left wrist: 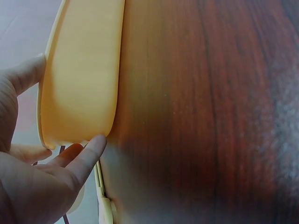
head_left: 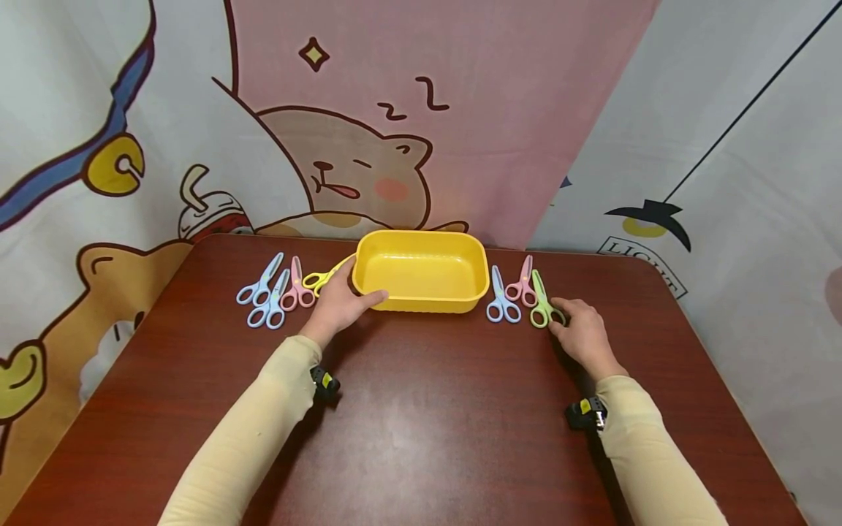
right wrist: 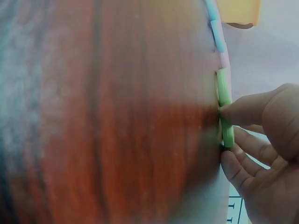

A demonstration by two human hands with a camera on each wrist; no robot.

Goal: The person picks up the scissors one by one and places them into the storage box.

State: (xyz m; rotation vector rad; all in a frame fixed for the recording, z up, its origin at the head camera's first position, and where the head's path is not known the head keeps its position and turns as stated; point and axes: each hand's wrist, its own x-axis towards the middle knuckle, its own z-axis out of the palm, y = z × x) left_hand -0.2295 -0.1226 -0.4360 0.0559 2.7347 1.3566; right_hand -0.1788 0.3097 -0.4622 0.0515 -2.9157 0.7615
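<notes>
The left hand (head_left: 338,303) rests against the near left corner of the yellow tub (head_left: 421,270), thumb stretched along its front wall and fingers relaxed around the corner, lying partly over the handles of the yellow scissors (head_left: 320,278); it grips nothing firmly. In the left wrist view the fingertips (left wrist: 91,151) touch the tub's wall low down, the thumb higher on it. The right hand (head_left: 582,332) has its fingertips at the handle loops of the green scissors (head_left: 542,303), and the right wrist view shows thumb and fingers (right wrist: 243,112) pinching that handle while the scissors lie flat on the tabletop (head_left: 421,424).

The tub stands near the middle of the tabletop's far edge. Just right of it lie the blue scissors (head_left: 501,298), then the pink scissors (head_left: 522,283), then the green pair, all with blades pointing to the far edge. Left of the tub, beyond the yellow pair, lie another pink pair (head_left: 297,286) and two light blue pairs (head_left: 266,292), toward the far left corner
</notes>
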